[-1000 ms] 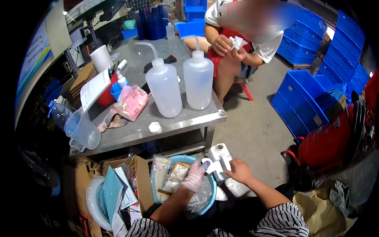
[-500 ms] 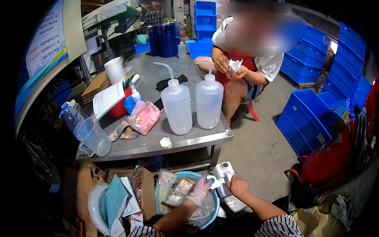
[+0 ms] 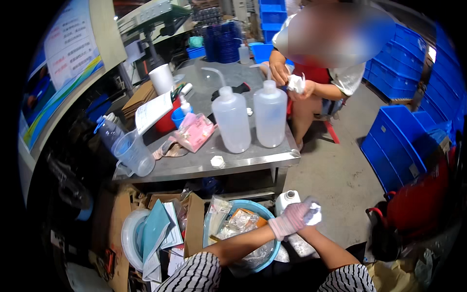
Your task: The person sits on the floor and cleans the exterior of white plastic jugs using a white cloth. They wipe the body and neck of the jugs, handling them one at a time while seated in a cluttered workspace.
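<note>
My left hand, in a pink-and-white striped glove with greyish fingers, is closed on a crumpled white tissue or cloth. It reaches across in front of a white plastic jug with an uncapped neck, which stands beside a blue basin. Just behind and below the glove is my bare right hand; its fingers are hidden, so whether it grips the jug is not visible. On the metal table stand two translucent wash bottles, the left one and the right one, both with bent spouts.
A blue basin holds plastic bags and packets. Left of it, a cardboard box and a tub hold papers. A pink tissue pack, a measuring jug and a white hexagonal piece sit on the table. Opposite, a co-worker handles white tissue.
My left hand has moved right with the white tissue or cloth, from above the basin to in front of the jug. My right hand, earlier on the jug's handle, is now mostly hidden.
</note>
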A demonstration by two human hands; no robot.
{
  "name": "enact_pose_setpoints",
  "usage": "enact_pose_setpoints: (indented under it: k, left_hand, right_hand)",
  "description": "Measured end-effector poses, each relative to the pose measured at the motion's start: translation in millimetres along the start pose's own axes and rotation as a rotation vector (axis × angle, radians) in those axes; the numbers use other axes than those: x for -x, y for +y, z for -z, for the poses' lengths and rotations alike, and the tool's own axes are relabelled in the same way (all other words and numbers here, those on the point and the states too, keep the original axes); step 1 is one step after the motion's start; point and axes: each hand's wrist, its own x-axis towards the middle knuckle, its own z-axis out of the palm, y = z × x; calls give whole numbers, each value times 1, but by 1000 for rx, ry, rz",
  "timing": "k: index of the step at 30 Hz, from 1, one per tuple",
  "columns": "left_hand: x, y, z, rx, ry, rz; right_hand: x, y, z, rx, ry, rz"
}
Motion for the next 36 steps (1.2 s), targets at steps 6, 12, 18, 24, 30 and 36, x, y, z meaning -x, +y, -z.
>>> enact_pose_setpoints:
  k: [6,12,18,24,30,36]
  left_hand:
    - [-46,84,36,84,43,-366]
    - [-24,55,82,43,190,-456]
    - [-20,56,131,233,333,-636]
    - [-14,27,140,198,322,-608]
    - [-9,15,144,61,-10,-490]
    - [-25,32,130,111,-92,-452]
  right_hand:
    - [20,78,-113,-187,65,-168]
    - [15,16,-24,-193,-17,-96]
    - [13,17,-14,-137,-57,-141]
    - [1,8,-15,-89,-157,-177]
    - [-3,0,-15,-93,-184,-211]
    - [1,-1,-4,-66,-189,-232]
